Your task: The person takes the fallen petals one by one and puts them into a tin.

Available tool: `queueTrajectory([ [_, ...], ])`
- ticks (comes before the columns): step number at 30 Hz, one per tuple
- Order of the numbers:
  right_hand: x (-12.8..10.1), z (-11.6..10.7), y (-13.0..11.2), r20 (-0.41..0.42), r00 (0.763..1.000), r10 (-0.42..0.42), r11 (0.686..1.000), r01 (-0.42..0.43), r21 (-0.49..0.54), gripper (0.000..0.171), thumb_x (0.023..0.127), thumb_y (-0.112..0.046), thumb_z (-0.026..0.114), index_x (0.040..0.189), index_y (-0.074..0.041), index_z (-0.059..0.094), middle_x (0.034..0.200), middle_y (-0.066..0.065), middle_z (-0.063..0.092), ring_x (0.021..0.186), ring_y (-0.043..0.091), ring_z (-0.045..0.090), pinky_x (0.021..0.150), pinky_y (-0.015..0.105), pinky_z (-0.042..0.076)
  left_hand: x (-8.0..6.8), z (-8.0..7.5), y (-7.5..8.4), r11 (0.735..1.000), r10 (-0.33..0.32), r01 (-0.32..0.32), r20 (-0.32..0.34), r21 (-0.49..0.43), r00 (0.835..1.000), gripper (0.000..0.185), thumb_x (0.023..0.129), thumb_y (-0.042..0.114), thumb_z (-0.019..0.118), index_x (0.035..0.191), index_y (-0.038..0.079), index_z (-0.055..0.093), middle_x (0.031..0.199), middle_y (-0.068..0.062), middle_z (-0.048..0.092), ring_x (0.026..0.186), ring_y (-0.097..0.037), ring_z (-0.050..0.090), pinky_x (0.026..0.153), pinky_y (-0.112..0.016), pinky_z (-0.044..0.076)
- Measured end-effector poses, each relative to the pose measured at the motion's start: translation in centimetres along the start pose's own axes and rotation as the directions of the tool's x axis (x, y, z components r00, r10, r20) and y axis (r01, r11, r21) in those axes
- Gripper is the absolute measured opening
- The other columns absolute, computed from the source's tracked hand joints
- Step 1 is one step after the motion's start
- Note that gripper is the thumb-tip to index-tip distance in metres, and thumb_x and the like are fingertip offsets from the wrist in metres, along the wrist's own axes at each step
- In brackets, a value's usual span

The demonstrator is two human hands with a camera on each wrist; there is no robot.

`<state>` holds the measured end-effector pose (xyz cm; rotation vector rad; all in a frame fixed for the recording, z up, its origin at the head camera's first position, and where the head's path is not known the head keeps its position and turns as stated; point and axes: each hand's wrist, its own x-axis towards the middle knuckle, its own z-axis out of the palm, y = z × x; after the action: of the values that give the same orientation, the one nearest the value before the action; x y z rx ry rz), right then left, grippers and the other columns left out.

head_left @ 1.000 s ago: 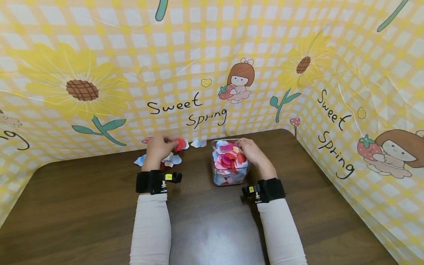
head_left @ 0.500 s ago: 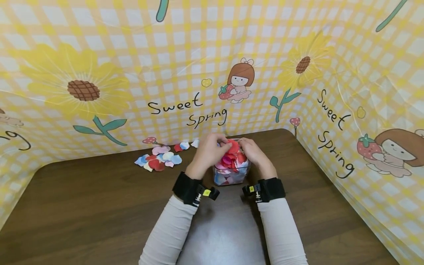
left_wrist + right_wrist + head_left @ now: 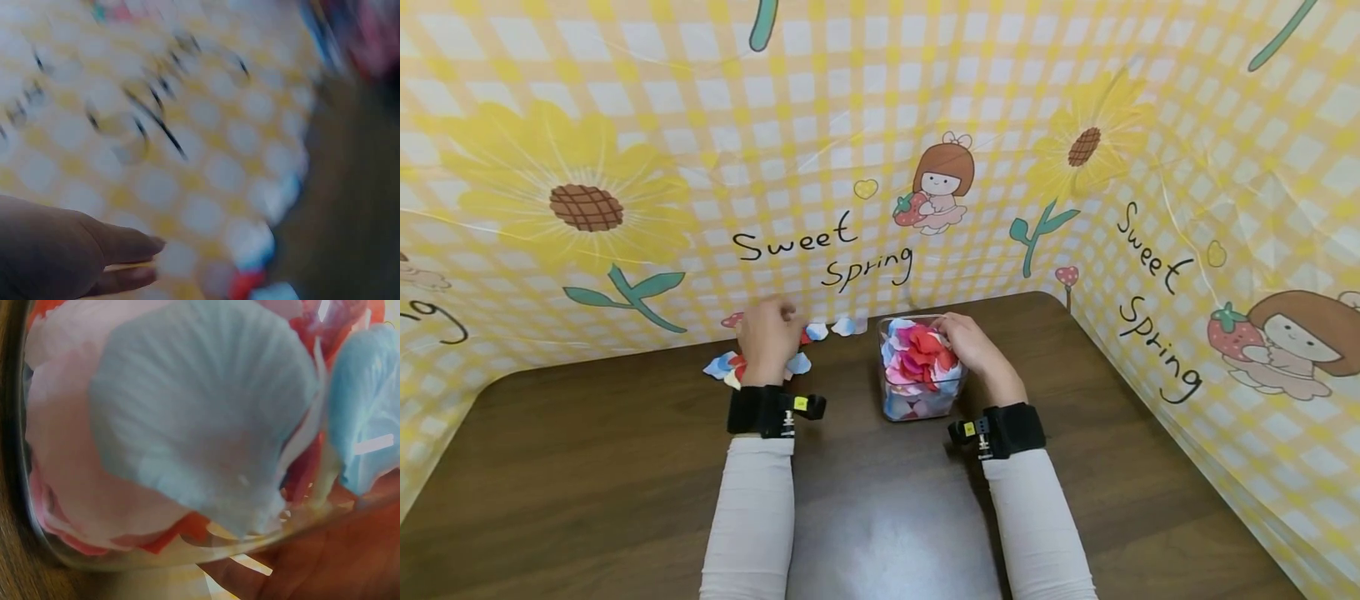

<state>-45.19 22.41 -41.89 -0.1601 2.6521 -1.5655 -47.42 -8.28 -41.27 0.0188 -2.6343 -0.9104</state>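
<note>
A clear square container (image 3: 917,402) heaped with red, pink, blue and white fabric petals (image 3: 917,354) stands at the back middle of the dark wooden table (image 3: 625,483). My right hand (image 3: 962,340) grips its right side at the rim; the right wrist view shows the petals (image 3: 200,425) pressed against the glass and my fingers (image 3: 325,562) behind it. My left hand (image 3: 772,327) hovers over a loose pile of petals (image 3: 718,364) to the left of the container. The blurred left wrist view shows its fingers (image 3: 119,250) fairly straight with nothing between them.
A yellow checked backdrop (image 3: 820,167) with sunflowers and "Sweet Spring" lettering walls in the table at the back and right. A few more petals (image 3: 844,325) lie against the backdrop between the pile and the container.
My left hand carried a red petal from the pile to the container, let it go there, and has swung back left over the pile. The right hand stayed on the container.
</note>
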Motion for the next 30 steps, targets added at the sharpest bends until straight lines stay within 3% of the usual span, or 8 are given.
queueTrajectory([
  [4,-0.1,0.0,0.1,0.008,1.000,0.014,1.000,-0.014,0.014,0.044,0.102,-0.015,0.031,0.120,0.008,0.064,0.118,0.021,0.060,0.112,0.030,0.052,0.095,0.038,0.041,0.2,1.7,-2.7,0.995,0.001,-0.010,0.086,0.101,0.996,0.027,0.091,0.017,0.076,0.116,0.009,0.077,0.122,-0.016,0.071,0.116,-0.045,0.058,0.098,-0.061,0.032],
  [7,-0.1,0.1,0.1,0.008,1.000,0.020,1.000,-0.020,0.023,0.043,0.102,-0.015,0.032,0.120,0.008,0.064,0.119,0.021,0.059,0.112,0.030,0.052,0.095,0.038,0.040,0.2,2.7,-3.6,0.991,0.013,-0.033,0.152,0.129,0.988,0.034,0.089,0.014,0.076,0.123,0.013,0.075,0.131,-0.017,0.067,0.125,-0.049,0.050,0.100,-0.064,0.028],
  [9,-0.2,0.1,0.1,0.008,1.000,0.020,0.999,-0.020,0.025,0.043,0.102,-0.014,0.032,0.121,0.008,0.064,0.120,0.021,0.059,0.113,0.030,0.051,0.096,0.038,0.040,0.2,3.1,-3.8,0.989,0.009,-0.034,0.166,0.146,0.986,0.032,0.088,0.016,0.078,0.120,0.013,0.077,0.130,-0.017,0.067,0.125,-0.050,0.049,0.100,-0.064,0.027],
  [14,-0.2,0.1,0.0,0.004,1.000,0.023,0.999,-0.023,0.026,0.043,0.102,-0.014,0.032,0.120,0.008,0.063,0.120,0.021,0.059,0.113,0.031,0.051,0.096,0.039,0.040,0.2,3.1,-3.5,0.989,0.002,-0.029,0.182,0.147,0.983,0.014,0.085,0.019,0.084,0.094,0.009,0.080,0.110,-0.016,0.073,0.114,-0.047,0.057,0.103,-0.065,0.027],
  [17,-0.2,0.0,-0.1,0.003,1.000,0.024,0.999,-0.024,0.030,0.043,0.101,-0.014,0.032,0.120,0.008,0.063,0.120,0.021,0.059,0.113,0.031,0.051,0.095,0.038,0.040,0.2,2.7,-3.1,0.995,-0.008,-0.016,0.237,0.098,0.972,0.015,0.081,0.017,0.086,0.088,0.007,0.077,0.103,-0.013,0.073,0.107,-0.041,0.061,0.101,-0.064,0.029],
  [23,-0.2,0.0,0.0,0.008,1.000,0.020,0.999,-0.020,0.036,0.043,0.102,-0.014,0.032,0.121,0.008,0.063,0.121,0.022,0.058,0.113,0.031,0.051,0.095,0.039,0.040,0.3,2.2,-2.3,1.000,-0.018,0.019,0.349,0.001,0.937,0.029,0.077,0.016,0.090,0.098,0.004,0.074,0.095,-0.011,0.073,0.101,-0.034,0.063,0.097,-0.060,0.031],
  [30,-0.1,0.0,0.0,0.003,1.000,0.021,0.999,-0.021,0.047,0.043,0.101,-0.013,0.033,0.122,0.009,0.062,0.119,0.021,0.058,0.112,0.030,0.051,0.094,0.037,0.039,0.4,0.8,-1.5,1.000,0.014,-0.006,0.445,-0.020,0.895,0.023,0.086,0.017,0.082,0.102,0.001,0.077,0.106,-0.015,0.071,0.101,-0.035,0.062,0.094,-0.053,0.039],
])
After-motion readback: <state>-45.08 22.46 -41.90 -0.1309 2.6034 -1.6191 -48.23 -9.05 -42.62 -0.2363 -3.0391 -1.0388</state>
